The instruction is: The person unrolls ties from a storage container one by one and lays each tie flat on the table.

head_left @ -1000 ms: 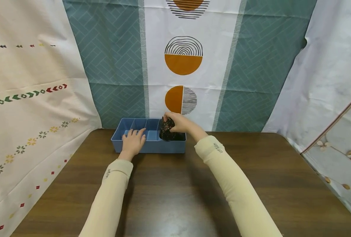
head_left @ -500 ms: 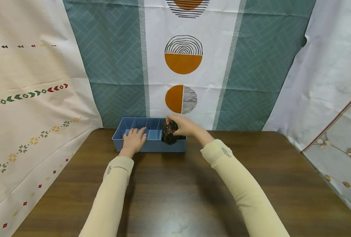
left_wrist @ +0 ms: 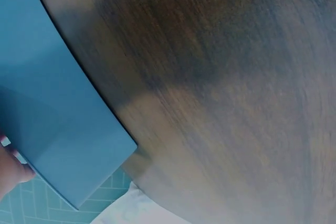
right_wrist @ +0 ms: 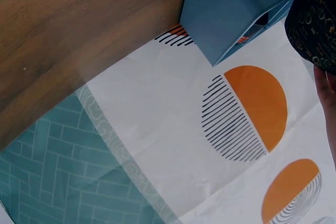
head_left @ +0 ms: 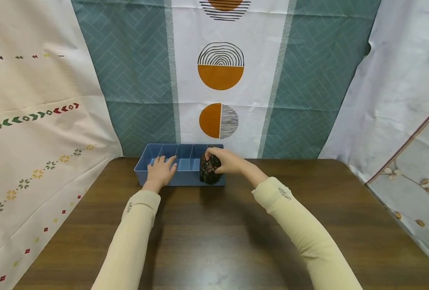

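A blue divided box [head_left: 185, 178] stands at the far edge of the table. My right hand [head_left: 229, 161] holds a black bundle with a small gold-brown pattern [head_left: 209, 171], thumb and fingers pinching its top and side. The bundle overlaps the box's front wall near the right end; in the right wrist view the patterned bundle [right_wrist: 315, 24] looks like rolled or folded fabric. Over the front rim at the box's left part lies my left hand [head_left: 160, 171], fingers spread and extended inward. The left wrist view catches only its fingertips at the rim [left_wrist: 34, 169].
Dividers split the box into several compartments, the rightmost partly hidden by the right hand. A brown wooden table [head_left: 207, 225] extends toward me. Patterned cloth [head_left: 141, 80] hangs right behind the box, with white cloths [head_left: 47, 121] along the sides.
My right hand has drawn the black bundle from the box's right part toward me and slightly right, now in front of the front wall. The left hand keeps its place on the rim.
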The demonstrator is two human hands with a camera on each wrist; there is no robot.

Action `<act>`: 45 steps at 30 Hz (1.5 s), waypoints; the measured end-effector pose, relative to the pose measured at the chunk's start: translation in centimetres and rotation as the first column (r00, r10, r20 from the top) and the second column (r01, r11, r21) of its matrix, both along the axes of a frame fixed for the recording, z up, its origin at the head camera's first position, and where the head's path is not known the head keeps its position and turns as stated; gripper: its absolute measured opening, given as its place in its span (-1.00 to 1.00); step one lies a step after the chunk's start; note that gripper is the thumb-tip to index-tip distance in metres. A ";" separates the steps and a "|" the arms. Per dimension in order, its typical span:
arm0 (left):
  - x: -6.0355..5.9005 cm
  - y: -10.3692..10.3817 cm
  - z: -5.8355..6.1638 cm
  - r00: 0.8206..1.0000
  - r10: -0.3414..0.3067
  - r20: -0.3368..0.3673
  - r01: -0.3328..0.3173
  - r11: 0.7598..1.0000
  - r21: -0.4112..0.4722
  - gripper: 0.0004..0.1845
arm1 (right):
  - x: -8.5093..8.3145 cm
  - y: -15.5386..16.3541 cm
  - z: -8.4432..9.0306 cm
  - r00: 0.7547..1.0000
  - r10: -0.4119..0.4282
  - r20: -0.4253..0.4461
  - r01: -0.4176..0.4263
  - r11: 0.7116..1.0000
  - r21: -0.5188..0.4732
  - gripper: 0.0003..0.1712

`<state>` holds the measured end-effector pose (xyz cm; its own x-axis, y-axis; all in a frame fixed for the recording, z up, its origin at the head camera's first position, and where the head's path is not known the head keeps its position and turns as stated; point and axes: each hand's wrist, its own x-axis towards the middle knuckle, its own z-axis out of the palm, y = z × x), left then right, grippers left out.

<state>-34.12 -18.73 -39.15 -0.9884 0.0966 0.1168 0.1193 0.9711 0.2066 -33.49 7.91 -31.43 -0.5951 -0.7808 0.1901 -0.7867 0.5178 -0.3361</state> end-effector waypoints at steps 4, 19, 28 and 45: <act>0.2 -0.1 0.4 1.000 0.003 0.016 -0.003 1.000 -0.002 -0.48 | 0.5 0.3 0.0 1.000 0.012 -0.022 -0.011 1.000 0.011 -0.54; 1.2 0.6 1.3 0.994 -0.066 -0.091 0.062 0.997 -0.053 -0.62 | 2.0 1.8 -1.0 0.999 0.028 -0.028 -0.030 0.998 -0.051 -0.50; 2.5 0.6 1.4 0.964 -0.171 -0.201 0.163 0.985 -0.058 -0.62 | 2.9 3.0 -2.2 1.000 -0.022 0.010 0.024 0.992 -0.126 -0.50; 6.0 5.5 0.1 0.848 -0.400 -0.348 0.454 0.887 0.087 -0.65 | 3.9 5.0 -5.7 0.999 -0.038 0.019 0.041 0.987 -0.158 -0.48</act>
<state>-28.09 -13.20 -39.03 -0.7624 0.4538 0.4614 0.5985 0.7656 0.2359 -29.60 12.91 -37.12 -0.6288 -0.7177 0.2991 -0.7605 0.4876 -0.4288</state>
